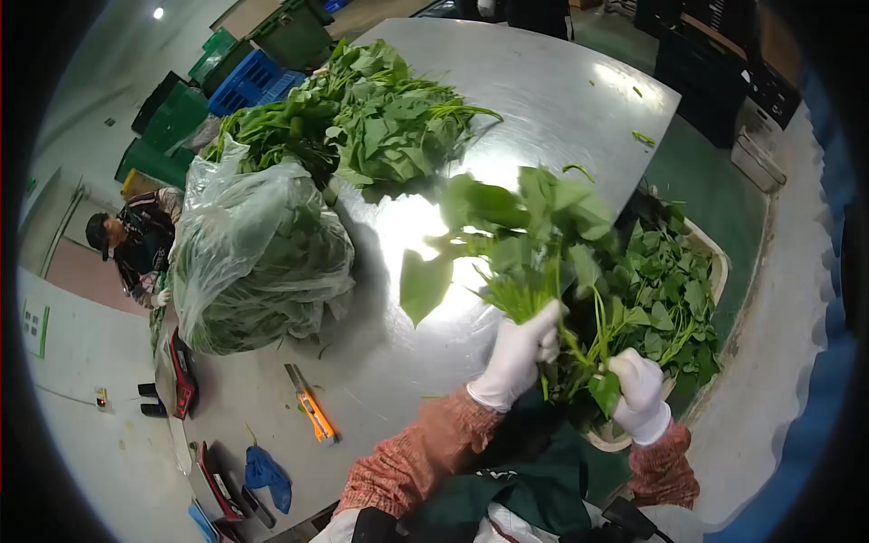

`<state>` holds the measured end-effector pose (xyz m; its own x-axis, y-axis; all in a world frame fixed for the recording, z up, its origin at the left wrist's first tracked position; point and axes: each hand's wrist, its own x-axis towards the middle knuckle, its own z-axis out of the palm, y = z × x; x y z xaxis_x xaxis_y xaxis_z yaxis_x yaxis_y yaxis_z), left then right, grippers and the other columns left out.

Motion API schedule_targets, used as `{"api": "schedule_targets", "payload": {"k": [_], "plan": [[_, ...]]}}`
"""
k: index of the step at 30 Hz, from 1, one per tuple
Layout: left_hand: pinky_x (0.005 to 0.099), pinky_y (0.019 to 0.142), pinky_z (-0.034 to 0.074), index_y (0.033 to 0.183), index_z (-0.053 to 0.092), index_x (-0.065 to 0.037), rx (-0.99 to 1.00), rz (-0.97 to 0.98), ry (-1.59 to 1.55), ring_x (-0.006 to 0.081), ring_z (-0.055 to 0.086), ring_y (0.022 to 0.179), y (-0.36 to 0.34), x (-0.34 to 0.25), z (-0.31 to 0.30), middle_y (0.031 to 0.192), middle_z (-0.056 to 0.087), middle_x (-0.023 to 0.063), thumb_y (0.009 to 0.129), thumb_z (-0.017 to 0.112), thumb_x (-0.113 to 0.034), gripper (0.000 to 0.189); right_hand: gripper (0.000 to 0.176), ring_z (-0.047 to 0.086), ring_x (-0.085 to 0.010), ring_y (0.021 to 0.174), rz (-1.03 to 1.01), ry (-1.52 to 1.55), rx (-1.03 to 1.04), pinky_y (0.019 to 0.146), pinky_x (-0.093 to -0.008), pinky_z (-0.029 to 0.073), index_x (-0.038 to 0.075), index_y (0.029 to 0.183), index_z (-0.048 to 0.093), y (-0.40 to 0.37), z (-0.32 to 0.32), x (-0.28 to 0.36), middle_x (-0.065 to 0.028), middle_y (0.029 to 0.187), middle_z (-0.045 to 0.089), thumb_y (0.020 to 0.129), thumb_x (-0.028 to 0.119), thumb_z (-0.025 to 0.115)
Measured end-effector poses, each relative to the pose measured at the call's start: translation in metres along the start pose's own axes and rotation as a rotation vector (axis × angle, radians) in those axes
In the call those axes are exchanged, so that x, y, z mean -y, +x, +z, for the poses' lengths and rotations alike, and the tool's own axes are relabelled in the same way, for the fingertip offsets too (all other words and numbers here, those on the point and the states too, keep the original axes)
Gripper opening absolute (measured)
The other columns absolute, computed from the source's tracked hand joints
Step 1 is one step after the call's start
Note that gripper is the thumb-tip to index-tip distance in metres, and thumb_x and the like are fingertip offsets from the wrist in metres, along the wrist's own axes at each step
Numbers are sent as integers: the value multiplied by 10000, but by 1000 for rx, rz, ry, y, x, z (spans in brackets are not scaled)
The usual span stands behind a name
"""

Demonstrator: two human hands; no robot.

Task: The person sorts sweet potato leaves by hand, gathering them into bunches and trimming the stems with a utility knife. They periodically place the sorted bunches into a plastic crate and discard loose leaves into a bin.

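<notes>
My left hand (520,355), in a white glove, is closed around the stems of a bunch of leafy greens (529,235) above the table's near right edge. To its right, my right hand (640,394), gloved as well, is closed on a few green stems with a leaf hanging below the fingers. Beneath and behind both hands, a pale-rimmed basket (715,249) holds more loose leafy greens (665,290). The lower ends of some stems are hidden by the hands.
On the metal table (398,380) are a greens-filled plastic bag (258,253), a pile of greens (380,118), an orange cutter knife (312,407) and a blue cloth (268,477). Another person (136,240) is at the far left, near green bins (172,118).
</notes>
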<state>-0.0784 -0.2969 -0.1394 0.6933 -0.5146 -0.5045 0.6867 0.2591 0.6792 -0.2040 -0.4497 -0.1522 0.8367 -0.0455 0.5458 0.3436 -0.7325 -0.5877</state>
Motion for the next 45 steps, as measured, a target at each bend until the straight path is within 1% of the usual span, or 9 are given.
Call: {"api": "schedule_targets", "payload": {"k": [4, 8, 14, 20, 26, 30, 34, 38, 45], "plan": [[238, 470, 284, 926, 574, -65, -67, 188, -178, 71, 278, 431, 9, -50, -37, 533, 300, -61, 969, 584, -243, 184, 203, 559, -346, 630, 209, -193, -87, 537, -399, 434, 1, 907, 548, -39, -18, -25, -156, 759, 529, 719, -40, 611], [238, 475, 283, 978, 582, -80, -88, 184, -166, 66, 272, 444, -5, -54, -26, 575, 314, -69, 978, 563, -262, 183, 387, 601, -342, 830, 325, -749, 489, 745, -393, 475, 11, 1114, 588, -64, -35, -51, -153, 941, 603, 733, 14, 656], [246, 505, 323, 974, 590, -69, 28, 129, -197, 65, 326, 476, -8, -21, -27, 625, 427, -44, 951, 610, -223, 157, 294, 611, -294, 842, 277, -91, -102, 744, -392, 464, 43, 1007, 652, 22, -7, 10, -106, 893, 630, 762, 178, 743], [215, 478, 347, 1018, 611, -38, -11, 9, -80, 72, 470, 561, -34, 2, -36, 786, 593, 5, 949, 602, -197, 173, 249, 590, -267, 670, 164, 86, -174, 592, -355, 479, 26, 829, 639, 44, 55, 34, -94, 770, 582, 727, 210, 773], [238, 461, 299, 820, 531, -73, -96, 153, 135, 74, 350, 457, -58, 14, -36, 552, 369, -46, 954, 597, -211, 203, 112, 568, -176, 604, 416, 394, -220, 545, -306, 455, 3, 764, 563, 8, 76, 44, -79, 705, 536, 779, 46, 665], [245, 482, 286, 778, 537, -87, -221, 352, -12, 75, 304, 469, -49, -24, -56, 546, 324, -55, 948, 620, -227, 236, 197, 584, -292, 527, 811, 239, -513, 503, -360, 453, 28, 703, 537, -32, 62, 19, -113, 598, 547, 806, 125, 675], [232, 522, 333, 920, 606, -54, -90, 416, 59, 90, 411, 595, -55, -50, -70, 741, 499, -12, 927, 649, -209, 162, 453, 626, -358, 622, 840, -5, 508, 583, -423, 484, 59, 747, 697, -99, 42, -12, -160, 663, 640, 826, 500, 633], [193, 630, 422, 1045, 585, -5, -159, 472, 199, 90, 489, 681, -55, -35, -61, 919, 569, 39, 914, 636, -119, 181, 272, 628, -335, 629, 999, 228, -42, 595, -410, 478, 52, 787, 681, -124, 62, -35, -149, 699, 654, 872, 308, 643], [251, 819, 487, 1161, 538, 22, -105, 481, 194, 131, 571, 933, -55, -29, -71, 1056, 590, 93, 913, 607, -39, 265, 142, 664, -295, 705, 1033, -248, -715, 644, -362, 504, 34, 883, 646, -154, 30, -88, -123, 805, 689, 872, 176, 657]]}}
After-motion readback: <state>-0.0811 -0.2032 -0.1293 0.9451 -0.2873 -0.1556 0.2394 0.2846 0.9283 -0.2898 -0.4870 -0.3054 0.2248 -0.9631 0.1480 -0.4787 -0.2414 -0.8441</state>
